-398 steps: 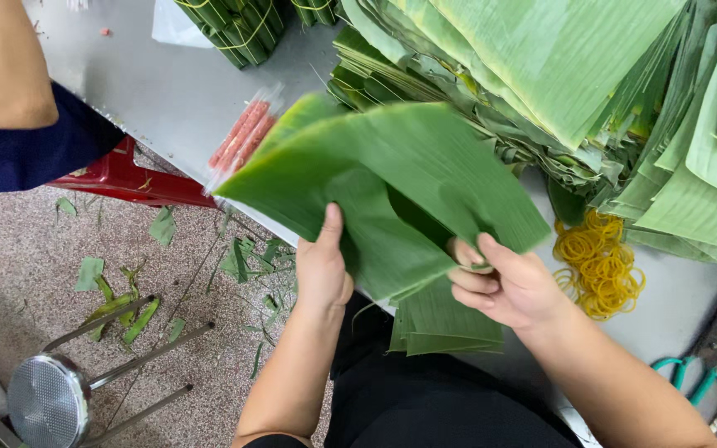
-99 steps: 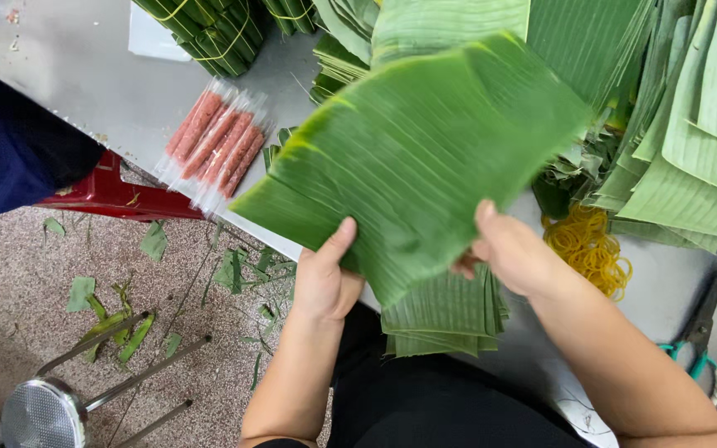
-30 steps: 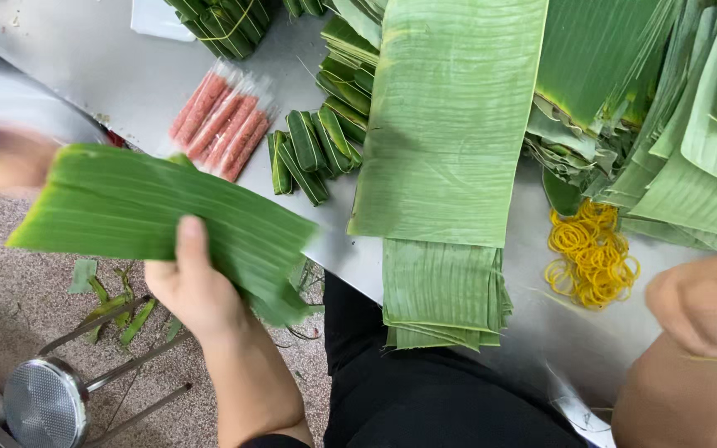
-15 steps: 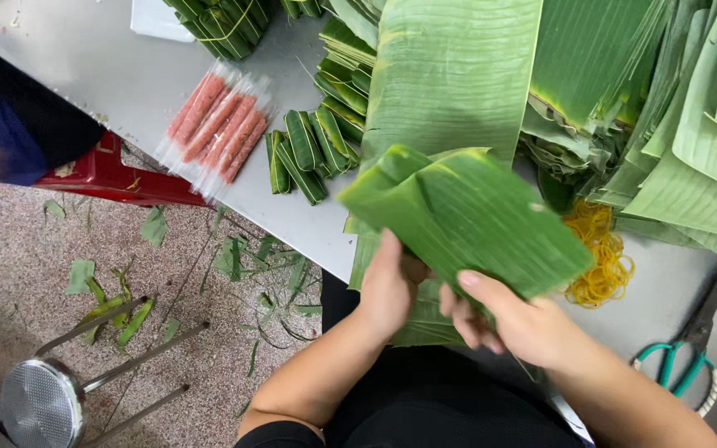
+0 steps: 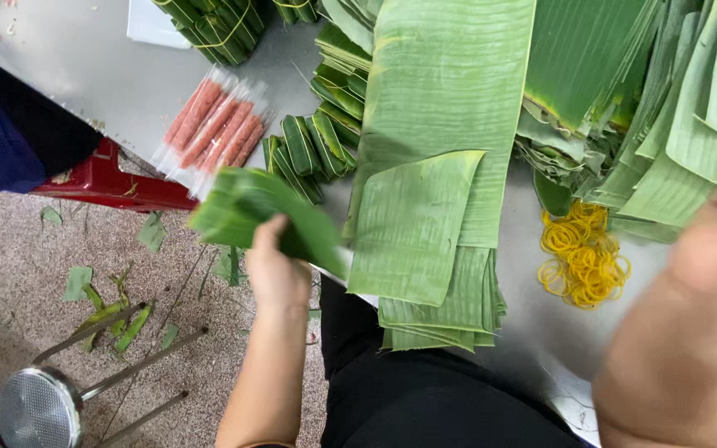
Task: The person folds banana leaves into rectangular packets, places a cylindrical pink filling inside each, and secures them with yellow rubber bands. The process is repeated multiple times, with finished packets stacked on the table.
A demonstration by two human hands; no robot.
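My left hand (image 5: 277,267) grips a folded green banana leaf piece (image 5: 242,207), held out past the table's near edge to the left. A smaller cut leaf (image 5: 412,224) lies on top of a long banana leaf strip (image 5: 450,91), above a stack of cut leaf pieces (image 5: 446,311) at the table edge. My right hand (image 5: 715,241) is raised at the right, blurred and close to the camera, with nothing seen in it. Pink sausage sticks in clear wrap (image 5: 213,124) lie just beyond the held leaf.
Small leaf-wrapped bundles (image 5: 304,149) sit beside the sausages, more tied bundles (image 5: 209,25) at the back. Yellow rubber bands (image 5: 578,257) lie on the steel table (image 5: 85,75). Heaps of leaves (image 5: 674,108) fill the right. A red stool (image 5: 109,182), a metal stool (image 5: 43,402) and leaf scraps are on the floor.
Both hands held a folded leaf over the stack; now the left hand has carried it left off the table edge, and the right hand has lifted away to the right.
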